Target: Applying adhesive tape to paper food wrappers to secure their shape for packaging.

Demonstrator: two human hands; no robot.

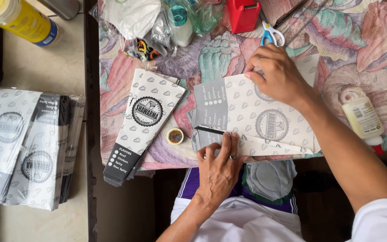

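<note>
Pressing flat on a printed paper sheet (251,118) at centre of the patterned surface (372,40): left hand (218,166) open at 6 o'clock, right hand (276,74) fingertips down at 12. Folded sleeve (144,123) at 9 o'clock, glue bottle (363,117) at 3.

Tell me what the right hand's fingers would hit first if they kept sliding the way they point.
The right hand points left across the printed paper sheet. Going straight on, it would probably leave the sheet's edge and first reach the finished paper sleeve; depth looks flat, so likely contact.

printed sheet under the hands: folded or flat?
Partly folded: near edge of the paper sheet is turned over, pressed by left hand; right hand holds the far edge.
</note>
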